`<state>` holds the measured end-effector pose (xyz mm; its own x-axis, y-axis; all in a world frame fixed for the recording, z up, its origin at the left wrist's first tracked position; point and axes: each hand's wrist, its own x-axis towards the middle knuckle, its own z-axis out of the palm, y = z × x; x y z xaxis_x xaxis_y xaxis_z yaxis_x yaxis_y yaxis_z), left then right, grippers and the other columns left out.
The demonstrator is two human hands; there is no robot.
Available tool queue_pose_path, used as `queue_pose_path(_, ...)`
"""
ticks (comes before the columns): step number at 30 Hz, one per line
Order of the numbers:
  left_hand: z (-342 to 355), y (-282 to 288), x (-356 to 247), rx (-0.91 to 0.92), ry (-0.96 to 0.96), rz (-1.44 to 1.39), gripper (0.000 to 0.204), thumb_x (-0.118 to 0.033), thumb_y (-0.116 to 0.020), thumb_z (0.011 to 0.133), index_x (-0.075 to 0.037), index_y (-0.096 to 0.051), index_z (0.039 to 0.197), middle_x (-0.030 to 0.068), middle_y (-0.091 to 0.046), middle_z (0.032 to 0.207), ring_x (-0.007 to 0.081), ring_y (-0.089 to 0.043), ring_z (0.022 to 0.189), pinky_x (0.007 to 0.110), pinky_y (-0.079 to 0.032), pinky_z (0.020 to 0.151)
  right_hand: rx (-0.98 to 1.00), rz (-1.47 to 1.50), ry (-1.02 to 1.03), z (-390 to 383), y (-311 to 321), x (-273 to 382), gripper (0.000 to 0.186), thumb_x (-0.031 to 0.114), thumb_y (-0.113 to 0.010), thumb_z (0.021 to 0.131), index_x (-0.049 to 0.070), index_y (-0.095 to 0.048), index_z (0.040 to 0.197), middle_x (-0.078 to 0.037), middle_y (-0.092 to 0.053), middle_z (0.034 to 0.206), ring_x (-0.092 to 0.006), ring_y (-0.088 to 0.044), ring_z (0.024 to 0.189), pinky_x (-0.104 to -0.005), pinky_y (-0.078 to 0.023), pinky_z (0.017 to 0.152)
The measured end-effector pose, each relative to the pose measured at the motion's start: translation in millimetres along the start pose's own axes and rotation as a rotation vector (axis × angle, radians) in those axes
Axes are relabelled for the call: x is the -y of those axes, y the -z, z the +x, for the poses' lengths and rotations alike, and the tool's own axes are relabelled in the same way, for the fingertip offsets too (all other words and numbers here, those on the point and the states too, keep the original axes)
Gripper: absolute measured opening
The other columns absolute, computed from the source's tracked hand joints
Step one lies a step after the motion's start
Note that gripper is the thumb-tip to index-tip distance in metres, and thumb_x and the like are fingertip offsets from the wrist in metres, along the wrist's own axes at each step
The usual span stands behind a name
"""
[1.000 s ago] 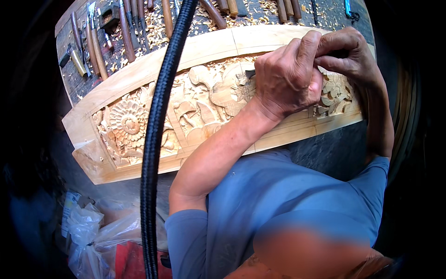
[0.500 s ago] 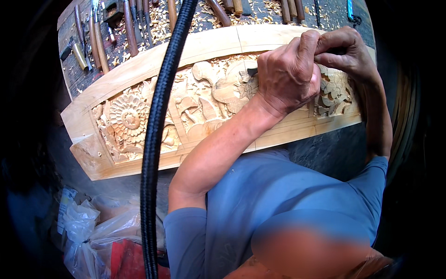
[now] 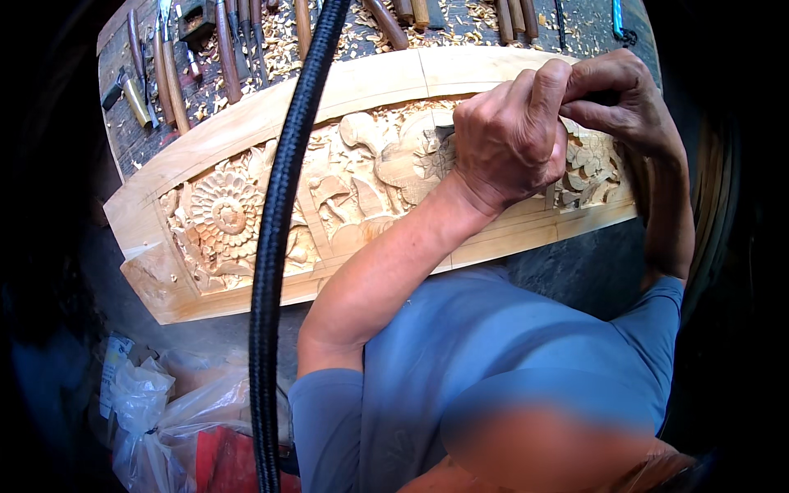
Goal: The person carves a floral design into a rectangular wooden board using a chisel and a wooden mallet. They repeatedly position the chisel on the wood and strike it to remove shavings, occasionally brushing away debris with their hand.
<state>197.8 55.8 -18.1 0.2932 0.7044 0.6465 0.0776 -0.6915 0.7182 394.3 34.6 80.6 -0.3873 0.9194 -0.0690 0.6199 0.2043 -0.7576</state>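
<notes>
A pale wooden panel (image 3: 362,89) lies across the bench, carved in relief with a round flower (image 3: 228,215), scrolls and leaves. My left hand (image 3: 511,135) is closed in a fist over the panel's right half. From its left side pokes the dark blade of a carving chisel (image 3: 445,131), touching or just above the carving near a small pencilled pattern; the fist hides the handle. Against the left thumb, the fingers and thumb of my right hand (image 3: 618,97) are curled together. Whatever they grip is hidden. Leafy carving (image 3: 588,168) shows below the right hand.
Wood-handled carving tools (image 3: 228,57) and a mallet-like tool (image 3: 131,97) lie along the bench's far side among shavings (image 3: 353,41). A black braided cable (image 3: 283,205) crosses the view from top to bottom. Clear plastic bags (image 3: 144,403) and something red (image 3: 226,460) sit lower left.
The panel and bench appear shifted slightly left and down in the view. The chisel blade has tilted or turned a little and looks less dark. Both hands keep their grip.
</notes>
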Motion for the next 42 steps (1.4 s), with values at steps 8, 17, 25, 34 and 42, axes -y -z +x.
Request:
queue_pose_path(8, 2, 0, 3, -0.008, -0.019, -0.031, 0.058, 0.000, -0.067, 0.075, -0.005, -0.058, 0.131, 0.0119, -0.068, 0.085, 0.0316, -0.071, 0.068, 0.043, -0.057, 0.057, 0.031, -0.065, -0.004, 6, 8, 8, 0.021, 0.015, -0.087, 0.090, -0.004, -0.081, 0.095, -0.014, -0.078, 0.085, -0.0210, -0.078, 0.076, -0.0325, -0.063, 0.075)
queue_pose_path(17, 1, -1, 5, -0.083, 0.077, 0.002, 0.053, 0.003, -0.063, 0.077, -0.011, -0.062, 0.128, 0.0078, -0.067, 0.071, 0.0288, -0.072, 0.062, 0.042, -0.054, 0.056, 0.077, -0.035, 0.083, 23, 10, -13, 0.024, 0.017, -0.089, 0.089, -0.005, -0.080, 0.094, -0.012, -0.077, 0.083, -0.0195, -0.078, 0.075, -0.0311, -0.063, 0.072)
queue_pose_path(25, 1, -3, 5, -0.132, 0.111, -0.005, 0.051, 0.003, -0.061, 0.077, -0.012, -0.060, 0.126, 0.0072, -0.063, 0.066, 0.0299, -0.070, 0.059, 0.043, -0.053, 0.054, 0.052, -0.009, 0.100, 27, 10, -22, 0.026, 0.020, -0.090, 0.089, -0.004, -0.079, 0.091, -0.010, -0.075, 0.079, -0.0176, -0.075, 0.072, -0.0302, -0.061, 0.069)
queue_pose_path(34, 1, -5, 5, -0.160, 0.146, -0.015, 0.047, 0.003, -0.061, 0.080, -0.012, -0.058, 0.125, 0.0075, -0.065, 0.068, 0.0300, -0.071, 0.061, 0.043, -0.053, 0.056, 0.117, 0.048, 0.071, 36, 12, -25, 0.026, 0.020, -0.089, 0.091, -0.005, -0.080, 0.092, -0.011, -0.076, 0.081, -0.0164, -0.075, 0.072, -0.0280, -0.062, 0.069)
queue_pose_path(42, 4, -4, 5, -0.206, 0.171, -0.014, 0.045, 0.004, -0.059, 0.083, -0.010, -0.056, 0.126, 0.0093, -0.066, 0.070, 0.0324, -0.070, 0.062, 0.044, -0.053, 0.058, 0.175, 0.033, 0.039, 50, 20, -32, 0.027, 0.021, -0.089, 0.092, -0.004, -0.081, 0.096, -0.010, -0.077, 0.084, -0.0154, -0.076, 0.076, -0.0288, -0.063, 0.072)
